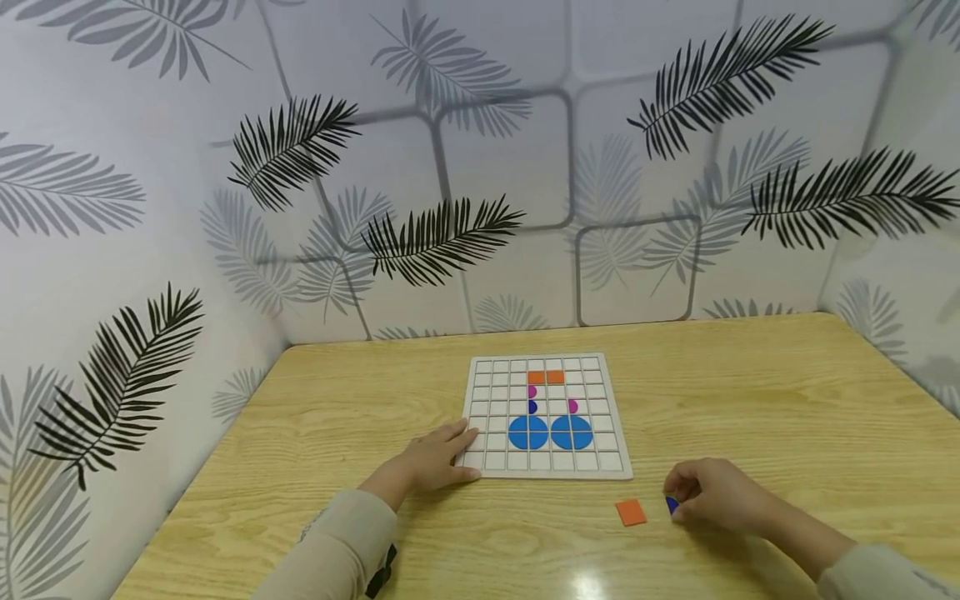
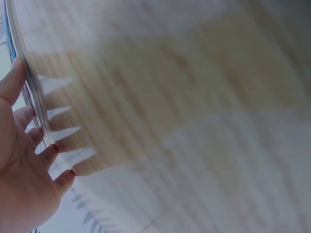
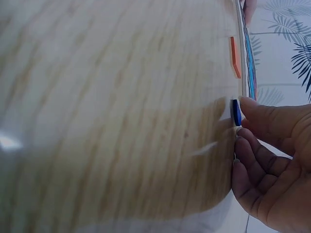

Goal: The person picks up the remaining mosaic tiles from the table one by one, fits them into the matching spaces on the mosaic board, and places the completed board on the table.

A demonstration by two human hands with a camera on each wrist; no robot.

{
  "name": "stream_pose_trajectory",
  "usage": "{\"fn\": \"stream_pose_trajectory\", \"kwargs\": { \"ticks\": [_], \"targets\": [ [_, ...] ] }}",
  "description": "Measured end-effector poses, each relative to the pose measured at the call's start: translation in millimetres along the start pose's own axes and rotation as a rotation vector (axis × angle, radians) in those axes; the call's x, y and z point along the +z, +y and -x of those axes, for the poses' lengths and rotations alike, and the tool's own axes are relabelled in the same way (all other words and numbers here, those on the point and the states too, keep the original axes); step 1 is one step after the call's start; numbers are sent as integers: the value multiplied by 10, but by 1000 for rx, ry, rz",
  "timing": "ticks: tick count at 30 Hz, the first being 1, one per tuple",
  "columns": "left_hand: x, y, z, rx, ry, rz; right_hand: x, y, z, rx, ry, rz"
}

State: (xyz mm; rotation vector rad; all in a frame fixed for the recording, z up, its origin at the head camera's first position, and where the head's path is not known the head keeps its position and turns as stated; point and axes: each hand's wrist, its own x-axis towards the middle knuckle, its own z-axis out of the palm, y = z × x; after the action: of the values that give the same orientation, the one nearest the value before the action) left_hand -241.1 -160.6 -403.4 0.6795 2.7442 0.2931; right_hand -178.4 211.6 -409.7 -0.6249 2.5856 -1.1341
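A white grid board (image 1: 495,461) lies on the table, its left edge under my left hand (image 1: 438,457). That hand's fingers are spread and rest on the board's side, also seen in the left wrist view. On the board are two orange squares (image 1: 545,377), two magenta half-circles (image 1: 573,407), a dark blue half-circle (image 1: 532,407) and two discs of blue quarter pieces (image 1: 572,432). To the right of the board, my right hand (image 1: 716,496) pinches a small dark blue tile (image 1: 671,505) between thumb and fingers, low at the tabletop. Part of the tile is hidden by the fingers.
A loose orange square (image 1: 631,512) lies on the wooden table (image 1: 337,392) between the board and my right hand. A wall with a leaf pattern (image 1: 510,167) rises behind the table's far edge. Light glares off the tabletop near the front.
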Motion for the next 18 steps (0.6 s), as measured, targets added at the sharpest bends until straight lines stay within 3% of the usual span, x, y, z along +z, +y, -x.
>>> {"fn": "stream_pose_trajectory", "kwargs": {
  "ticks": [8,18],
  "targets": [
    [13,0,3,0,-1,-9,36,11,-7,2,16,32],
    [10,-2,1,8,8,-13,42,7,-9,-4,10,-11]
  ]
}}
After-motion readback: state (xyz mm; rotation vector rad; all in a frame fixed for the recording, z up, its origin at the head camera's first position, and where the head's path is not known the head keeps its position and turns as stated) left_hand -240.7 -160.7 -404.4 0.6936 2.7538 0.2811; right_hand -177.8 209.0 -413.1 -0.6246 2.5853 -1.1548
